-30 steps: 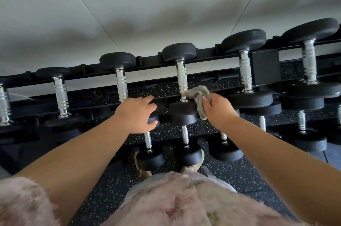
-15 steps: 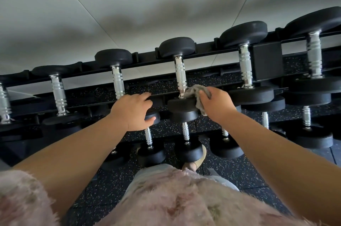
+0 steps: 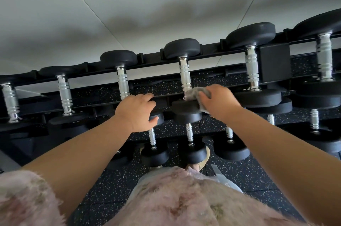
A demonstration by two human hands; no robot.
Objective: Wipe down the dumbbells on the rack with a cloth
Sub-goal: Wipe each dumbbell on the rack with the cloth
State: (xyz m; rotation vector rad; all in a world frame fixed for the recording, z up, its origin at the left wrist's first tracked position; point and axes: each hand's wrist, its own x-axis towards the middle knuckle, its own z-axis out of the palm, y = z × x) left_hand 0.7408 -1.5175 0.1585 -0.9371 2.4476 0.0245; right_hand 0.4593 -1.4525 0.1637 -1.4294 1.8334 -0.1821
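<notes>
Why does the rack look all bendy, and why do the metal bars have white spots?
Head view: the wide-angle lens bows the rack into a curve; bright light glares white off the chrome handles; the cloth in the right hand looks slightly smeared; soft shadows lie on the wall.

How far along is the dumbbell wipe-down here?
Done: nothing shows which dumbbells are already wiped. In hand: the right hand holds the grey cloth against the near head of the centre dumbbell, while the left hand grips the neighbouring dumbbell. Left: likely the other dumbbells on the rack, lower row included.
</notes>
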